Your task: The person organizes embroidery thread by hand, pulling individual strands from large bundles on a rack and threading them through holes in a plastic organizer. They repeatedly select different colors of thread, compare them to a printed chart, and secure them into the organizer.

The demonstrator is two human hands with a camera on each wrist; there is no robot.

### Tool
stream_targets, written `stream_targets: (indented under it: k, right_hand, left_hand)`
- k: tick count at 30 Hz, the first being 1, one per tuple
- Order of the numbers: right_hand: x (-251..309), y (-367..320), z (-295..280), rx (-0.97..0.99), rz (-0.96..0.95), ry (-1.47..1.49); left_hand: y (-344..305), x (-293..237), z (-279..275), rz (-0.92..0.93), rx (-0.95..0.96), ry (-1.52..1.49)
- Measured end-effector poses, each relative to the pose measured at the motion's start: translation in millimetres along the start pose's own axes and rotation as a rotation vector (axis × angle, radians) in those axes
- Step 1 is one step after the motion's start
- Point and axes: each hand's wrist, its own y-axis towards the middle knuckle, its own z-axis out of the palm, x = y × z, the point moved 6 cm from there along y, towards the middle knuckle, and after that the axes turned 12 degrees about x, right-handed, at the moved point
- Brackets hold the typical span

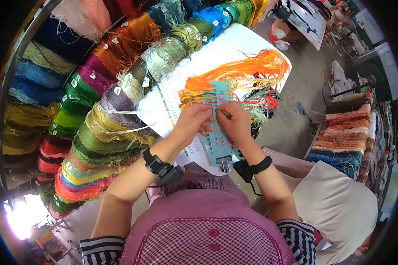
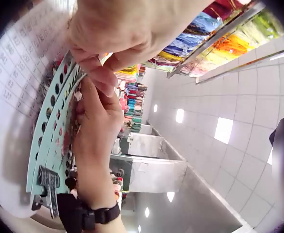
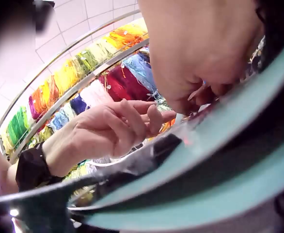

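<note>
A pale green card (image 1: 214,143) with holes along both edges lies lengthwise before the person, a metal clip (image 1: 224,164) at its near end. Grey-brown and orange threads (image 1: 199,96) hang from its left-edge holes. At the card's upper middle, the left hand (image 1: 192,121) pinches a pale thread (image 1: 166,110) that runs in from the left. The right hand (image 1: 235,123), fingers curled, pinches over the card close beside it. Both hands' fingertips nearly meet in the left wrist view, above the card (image 2: 47,141); the thread between them is too fine to follow.
Beneath the card are a white board (image 1: 234,39) and a printed number chart (image 1: 163,106). A large orange bundle (image 1: 252,68) and mixed threads (image 1: 261,104) lie beyond. Racks of coloured skeins (image 1: 106,132) stand close on the left; more skeins (image 1: 347,128) are at the right.
</note>
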Motion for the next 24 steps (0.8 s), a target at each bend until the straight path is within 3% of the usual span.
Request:
stream_targets:
  k: [6, 12, 15, 20, 23, 24]
  right_hand:
    - [0, -3, -7, 0.105, 0.053, 0.169]
    - [-3, -4, -5, 0.118, 0.101, 0.235]
    - [-6, -4, -5, 0.111, 0.077, 0.229]
    - [-3, -5, -4, 0.133, 0.178, 0.232]
    - [-8, -5, -3, 0.122, 0.132, 0.286]
    - [-9, -5, -2, 0.113, 0.128, 0.256]
  left_hand:
    - [15, -21, 2, 0.116, 0.068, 0.309]
    - [30, -15, -1, -0.013, 0.067, 0.372]
    - [35, -10, -2, -0.045, 0.188, 0.224]
    - [31, -14, -1, -0.067, 0.138, 0.46]
    - [18, -23, -20, -0.016, 0.077, 0.344]
    - [14, -22, -30, 0.017, 0.066, 0.182]
